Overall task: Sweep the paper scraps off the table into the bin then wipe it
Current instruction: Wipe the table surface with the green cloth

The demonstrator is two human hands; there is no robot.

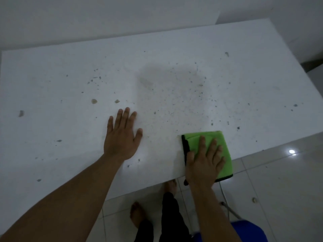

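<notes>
Green cloth point(211, 151), soft and light, is lying at the surface's point(70, 67) near edge; right hand point(203, 163) is pressing it with flat, spread fingers point(214, 145), left hand point(120, 137) resting open alongside; palm-down pressure suits it.

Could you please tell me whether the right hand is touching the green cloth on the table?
Touching. The head view shows the right hand lying flat on the green cloth, fingers spread across it, at the table's near edge.
</notes>
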